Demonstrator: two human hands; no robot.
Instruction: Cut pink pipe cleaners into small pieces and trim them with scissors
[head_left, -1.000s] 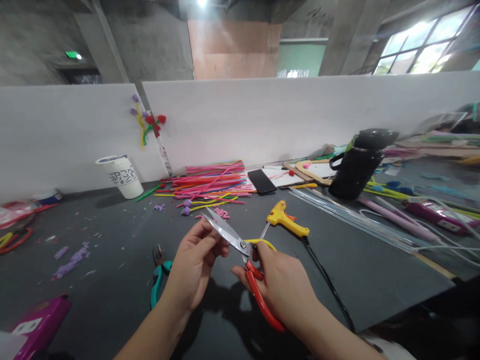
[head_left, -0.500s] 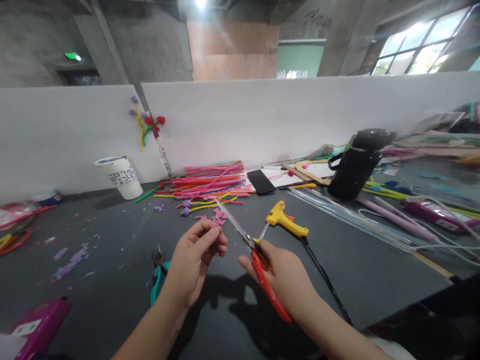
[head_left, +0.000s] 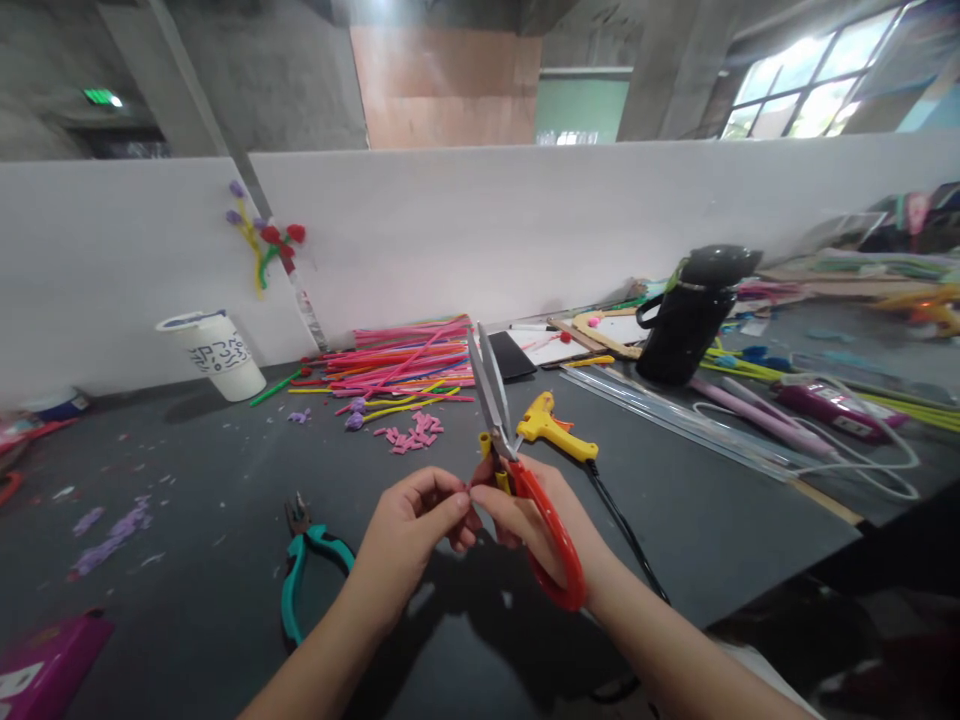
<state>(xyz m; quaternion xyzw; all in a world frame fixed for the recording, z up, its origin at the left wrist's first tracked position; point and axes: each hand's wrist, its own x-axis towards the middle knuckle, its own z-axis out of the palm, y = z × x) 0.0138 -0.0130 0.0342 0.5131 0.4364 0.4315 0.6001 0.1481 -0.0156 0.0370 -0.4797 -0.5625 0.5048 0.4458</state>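
My left hand (head_left: 420, 525) is closed in a pinch at the middle of the view, on something too small to make out. Its fingertips meet those of my right hand (head_left: 544, 515), which is wrapped round red-handled scissors (head_left: 551, 535). The scissor blades point up and away, slightly apart. Beyond my hands lies a pile of short pink pieces (head_left: 411, 433). Teal-handled pliers (head_left: 296, 570) lie open-jawed left of my left hand. A yellow glue gun (head_left: 556, 428) rests just past my right hand, its black cord running toward me.
Pink and other coloured stems (head_left: 405, 362) lie at the back, beside a dark phone (head_left: 511, 356). A white cup (head_left: 217, 358) stands left, a black flask (head_left: 690, 320) right. Clear strips (head_left: 675, 415) cross the right side. Purple scraps (head_left: 116, 540) and a magenta box (head_left: 52, 665) are at left.
My right hand has come in to meet my left fingertips. The scissors have turned more upright. The view has shifted, and the pink pieces and pliers show more fully.
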